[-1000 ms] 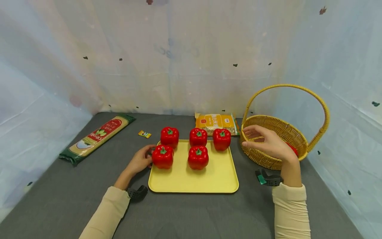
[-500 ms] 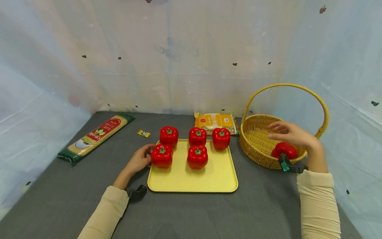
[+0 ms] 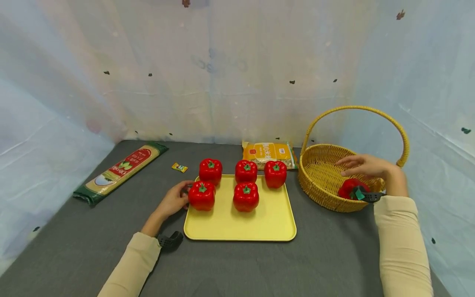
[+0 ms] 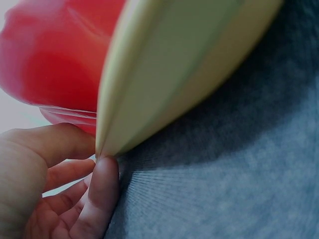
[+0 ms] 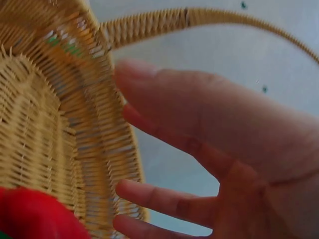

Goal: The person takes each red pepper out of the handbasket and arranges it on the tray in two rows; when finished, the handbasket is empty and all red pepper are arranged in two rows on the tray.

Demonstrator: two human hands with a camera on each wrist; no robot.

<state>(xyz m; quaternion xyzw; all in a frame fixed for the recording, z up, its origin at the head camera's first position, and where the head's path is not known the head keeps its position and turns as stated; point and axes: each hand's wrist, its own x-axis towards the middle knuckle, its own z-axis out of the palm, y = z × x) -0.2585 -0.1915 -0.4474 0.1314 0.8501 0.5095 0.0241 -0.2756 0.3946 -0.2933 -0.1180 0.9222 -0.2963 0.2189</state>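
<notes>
My left hand (image 3: 174,200) pinches the left rim of a yellow tray (image 3: 241,227); thumb and finger meet on the rim (image 4: 102,119) in the left wrist view. Just beside that hand a red bell pepper (image 3: 201,196) stands on the tray. Another red bell pepper (image 3: 246,197) stands near the tray's middle, and more sit along its far edge. Over the right side of a wicker basket (image 3: 323,197), my right hand (image 3: 371,167) hovers with loosely extended fingers, holding nothing. One red bell pepper (image 3: 350,187) lies in the basket below it, partly hidden by the wrist strap.
The basket's tall handle (image 3: 356,107) arches above it. Behind the tray lies an orange grain bag (image 3: 269,152). A green-and-red long package (image 3: 122,169) and a small yellow packet (image 3: 179,167) lie at left on the grey cloth (image 3: 222,264).
My right hand has moved right, from the basket's left rim to its right side, bringing the pepper inside into sight. My left hand stays on the tray rim.
</notes>
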